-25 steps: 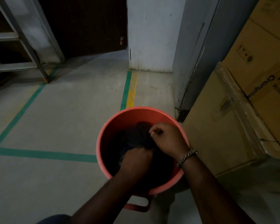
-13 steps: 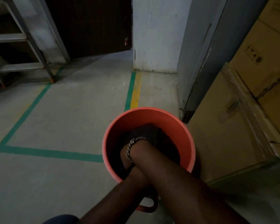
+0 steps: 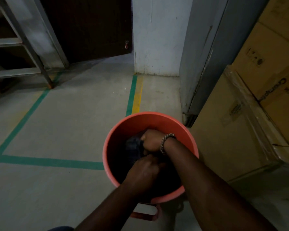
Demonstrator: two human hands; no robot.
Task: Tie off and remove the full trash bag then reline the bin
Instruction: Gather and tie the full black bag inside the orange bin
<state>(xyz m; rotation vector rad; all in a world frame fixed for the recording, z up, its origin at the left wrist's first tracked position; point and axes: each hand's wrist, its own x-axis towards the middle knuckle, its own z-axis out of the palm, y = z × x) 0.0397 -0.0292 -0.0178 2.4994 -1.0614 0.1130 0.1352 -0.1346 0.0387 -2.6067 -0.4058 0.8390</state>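
Right grip (image 3: 151,141) clutching bag (image 3: 132,146), inside bin (image 3: 157,121) rim

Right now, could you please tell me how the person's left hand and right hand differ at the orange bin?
The right hand sits toward the far wall of the orange bin; the left hand is nearer the person. The right hand's wrist wears a beaded bracelet; the left hand's wrist is bare. Both are curled on the black trash bag inside the bin.
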